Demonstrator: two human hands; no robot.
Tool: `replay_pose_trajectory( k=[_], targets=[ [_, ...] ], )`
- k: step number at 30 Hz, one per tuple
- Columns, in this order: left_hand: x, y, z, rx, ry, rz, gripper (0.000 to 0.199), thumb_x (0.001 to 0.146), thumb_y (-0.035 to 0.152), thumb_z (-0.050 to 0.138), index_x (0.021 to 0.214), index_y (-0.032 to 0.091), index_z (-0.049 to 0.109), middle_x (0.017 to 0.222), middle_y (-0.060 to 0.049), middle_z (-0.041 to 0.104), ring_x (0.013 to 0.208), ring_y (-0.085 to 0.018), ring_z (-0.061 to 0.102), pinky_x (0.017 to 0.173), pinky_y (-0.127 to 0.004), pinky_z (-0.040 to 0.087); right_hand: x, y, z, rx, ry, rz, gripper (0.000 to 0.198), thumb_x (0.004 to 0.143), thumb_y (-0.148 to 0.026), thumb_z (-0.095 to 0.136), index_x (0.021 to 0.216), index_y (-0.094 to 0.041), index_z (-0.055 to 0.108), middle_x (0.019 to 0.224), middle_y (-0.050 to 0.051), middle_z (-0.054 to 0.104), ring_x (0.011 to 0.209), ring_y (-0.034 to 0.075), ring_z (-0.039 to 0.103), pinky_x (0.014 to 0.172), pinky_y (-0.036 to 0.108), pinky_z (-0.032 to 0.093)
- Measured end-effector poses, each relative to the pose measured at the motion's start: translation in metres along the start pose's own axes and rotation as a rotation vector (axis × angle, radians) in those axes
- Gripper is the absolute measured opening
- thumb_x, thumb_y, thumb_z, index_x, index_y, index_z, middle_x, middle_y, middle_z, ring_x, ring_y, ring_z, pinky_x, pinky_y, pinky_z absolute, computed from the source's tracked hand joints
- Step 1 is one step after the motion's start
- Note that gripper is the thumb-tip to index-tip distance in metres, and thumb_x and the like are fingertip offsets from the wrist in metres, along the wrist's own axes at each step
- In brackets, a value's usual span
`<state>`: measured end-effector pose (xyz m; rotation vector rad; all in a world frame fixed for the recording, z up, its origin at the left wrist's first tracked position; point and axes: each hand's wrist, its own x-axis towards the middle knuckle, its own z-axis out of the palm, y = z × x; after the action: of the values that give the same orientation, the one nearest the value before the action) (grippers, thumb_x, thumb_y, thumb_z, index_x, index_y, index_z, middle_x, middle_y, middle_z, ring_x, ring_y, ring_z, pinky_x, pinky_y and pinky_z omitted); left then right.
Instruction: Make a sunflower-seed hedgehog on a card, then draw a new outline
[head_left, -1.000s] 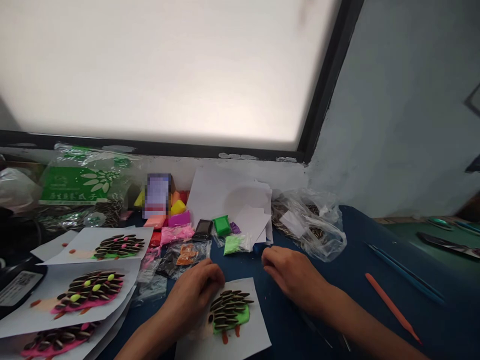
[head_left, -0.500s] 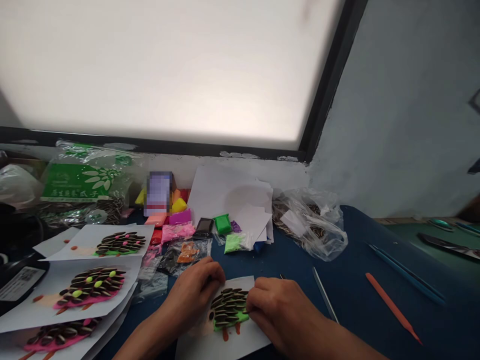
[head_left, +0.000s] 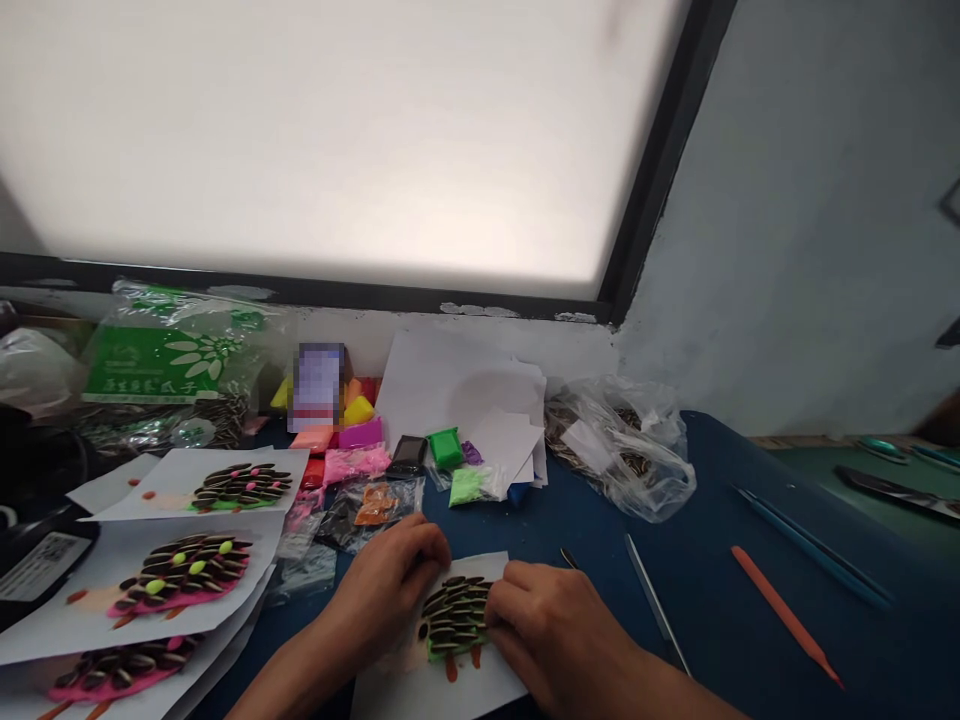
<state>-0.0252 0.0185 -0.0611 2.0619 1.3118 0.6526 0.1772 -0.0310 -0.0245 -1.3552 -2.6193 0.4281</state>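
A white paper card lies in front of me with a hedgehog figure on it. Rows of striped sunflower seeds form its spines over a bright green clay body, with two orange-brown clay feet below. My left hand is curled closed at the card's upper left edge, close to the seeds; whatever its fingertips hold is hidden. At the figure's right end, my right hand has thumb and fingers pinched together against the seeds and covers part of the green clay. Anything between those fingers is out of sight.
Finished-looking hedgehog cards are stacked at left. Behind are clay packets, white paper sheets and a plastic bag of seeds. On the blue table at right lie a silver tool, an orange tool and blue tweezers. One loose seed lies beyond my right hand.
My right hand has shifted slightly left over the hedgehog's right end, covering more of the green clay and uncovering more of the loose seed and silver tool. My left hand stays put.
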Motion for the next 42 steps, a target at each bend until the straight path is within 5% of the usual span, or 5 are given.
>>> replay_pose_trajectory(
  k=[30, 36, 42],
  targets=[
    [0.001, -0.003, 0.002, 0.017, 0.002, 0.027, 0.017, 0.078, 0.017, 0.044, 0.073, 0.020, 0.060, 0.077, -0.001, 0.058, 0.072, -0.017, 0.057, 0.067, -0.027, 0.039, 0.003, -0.006, 0.011, -0.258, -0.046, -0.047, 0.011, 0.077, -0.008, 0.055, 0.083, -0.017, 0.057, 0.084, 0.006, 0.064, 0.070, 0.017, 0.056, 0.050, 0.027, 0.017],
    [0.001, -0.002, 0.001, 0.006, -0.003, 0.018, 0.016, 0.079, 0.021, 0.044, 0.072, 0.021, 0.059, 0.078, -0.002, 0.059, 0.072, -0.017, 0.056, 0.067, -0.028, 0.039, 0.002, -0.007, -0.011, -0.252, -0.091, 0.047, 0.009, 0.084, -0.008, 0.054, 0.086, -0.017, 0.056, 0.086, 0.006, 0.066, 0.071, 0.019, 0.060, 0.052, 0.028, 0.023],
    [-0.001, 0.002, -0.002, 0.013, -0.036, -0.009, 0.016, 0.080, 0.021, 0.044, 0.074, 0.021, 0.059, 0.080, -0.002, 0.058, 0.073, -0.018, 0.056, 0.067, -0.028, 0.039, 0.008, 0.013, -0.049, -0.392, -0.174, 0.363, 0.011, 0.085, -0.005, 0.055, 0.084, -0.015, 0.060, 0.084, 0.008, 0.066, 0.072, 0.021, 0.062, 0.052, 0.028, 0.023]
  ],
)
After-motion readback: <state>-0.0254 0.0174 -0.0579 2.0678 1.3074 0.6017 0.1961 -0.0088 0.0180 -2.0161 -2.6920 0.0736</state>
